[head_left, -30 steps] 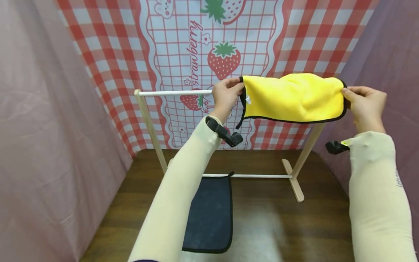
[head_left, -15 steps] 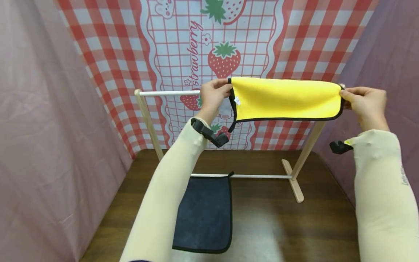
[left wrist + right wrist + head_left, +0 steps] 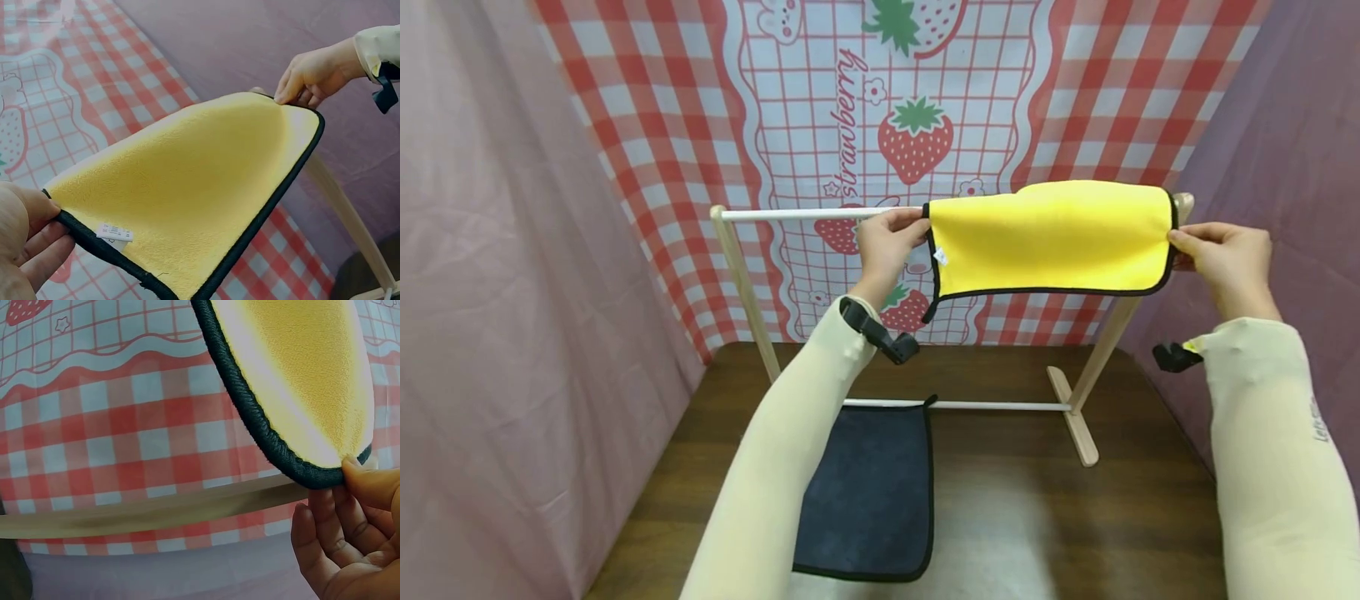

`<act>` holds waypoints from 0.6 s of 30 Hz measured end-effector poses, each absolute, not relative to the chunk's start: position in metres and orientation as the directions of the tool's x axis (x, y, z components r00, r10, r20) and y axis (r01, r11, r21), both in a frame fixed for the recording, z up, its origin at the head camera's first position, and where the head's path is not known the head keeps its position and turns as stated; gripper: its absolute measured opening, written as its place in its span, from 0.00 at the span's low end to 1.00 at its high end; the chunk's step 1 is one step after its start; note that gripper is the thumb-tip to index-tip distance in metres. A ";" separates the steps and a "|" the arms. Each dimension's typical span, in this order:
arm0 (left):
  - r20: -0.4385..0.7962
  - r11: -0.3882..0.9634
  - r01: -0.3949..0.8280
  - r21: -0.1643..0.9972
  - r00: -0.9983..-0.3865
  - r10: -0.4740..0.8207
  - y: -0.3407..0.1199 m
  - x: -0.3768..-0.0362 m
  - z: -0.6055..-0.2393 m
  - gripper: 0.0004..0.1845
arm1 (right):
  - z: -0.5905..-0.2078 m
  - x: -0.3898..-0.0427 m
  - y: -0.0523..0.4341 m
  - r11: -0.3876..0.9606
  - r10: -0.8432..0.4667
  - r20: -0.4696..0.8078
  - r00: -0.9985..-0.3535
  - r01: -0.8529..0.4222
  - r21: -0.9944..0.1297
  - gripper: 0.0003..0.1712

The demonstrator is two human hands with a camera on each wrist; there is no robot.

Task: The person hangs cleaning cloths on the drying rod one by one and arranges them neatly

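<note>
A strawberry-print backdrop (image 3: 917, 137) is hanging behind a rack (image 3: 745, 292) standing on a brown table (image 3: 1037, 517). A yellow cloth (image 3: 1052, 242) is stretching between both hands, covering part of the upper bar (image 3: 812, 214); whether it is touching the bar, I cannot tell. The left hand (image 3: 887, 250) and right hand (image 3: 1232, 262) are pinching opposite edges. The cloth is looking light, soft and floppy, so its firmer black trim (image 3: 250, 412) is probably offering the best hold. The left-wrist view is revealing print on the label (image 3: 114, 234); only the head view is showing a dark cloth (image 3: 872, 492).
</note>
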State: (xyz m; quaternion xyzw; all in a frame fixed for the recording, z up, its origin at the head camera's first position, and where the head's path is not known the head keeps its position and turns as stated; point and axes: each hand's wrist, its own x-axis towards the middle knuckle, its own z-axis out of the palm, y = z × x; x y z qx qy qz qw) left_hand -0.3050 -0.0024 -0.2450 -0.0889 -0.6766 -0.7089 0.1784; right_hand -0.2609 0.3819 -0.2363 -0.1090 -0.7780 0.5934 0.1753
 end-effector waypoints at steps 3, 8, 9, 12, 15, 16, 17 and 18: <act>0.383 0.003 0.386 0.923 -0.914 -0.136 0.000 -0.305 -0.250 0.09 | -0.244 -0.258 0.384 0.262 0.370 0.157 -0.916 -0.059 -0.963 0.17; 0.414 0.044 0.412 0.910 -0.900 -0.139 0.004 -0.304 -0.255 0.08 | -0.255 -0.256 0.387 0.233 0.353 0.169 -0.920 -0.088 -0.969 0.18; 0.414 0.051 0.411 0.910 -0.900 -0.137 0.005 -0.304 -0.256 0.08 | -0.257 -0.256 0.387 0.224 0.347 0.167 -0.923 -0.091 -0.970 0.18; 0.405 0.073 0.399 0.914 -0.907 -0.113 0.005 -0.304 -0.256 0.09 | -0.262 -0.255 0.389 0.176 0.326 0.183 -0.928 -0.130 -0.976 0.16; 0.395 0.054 0.391 0.919 -0.916 -0.074 0.003 -0.305 -0.255 0.10 | -0.263 -0.254 0.390 0.040 0.293 0.227 -0.929 -0.225 -0.974 0.12; 0.392 0.034 0.390 0.920 -0.918 -0.060 0.002 -0.305 -0.254 0.11 | -0.263 -0.253 0.390 -0.026 0.278 0.242 -0.930 -0.259 -0.966 0.10; 0.389 0.014 0.388 0.921 -0.920 -0.048 0.001 -0.305 -0.253 0.11 | -0.262 -0.253 0.390 -0.089 0.266 0.251 -0.931 -0.283 -0.955 0.08; 0.387 -0.010 0.387 0.922 -0.921 -0.037 0.000 -0.305 -0.252 0.11 | -0.261 -0.253 0.389 -0.158 0.251 0.260 -0.932 -0.304 -0.939 0.07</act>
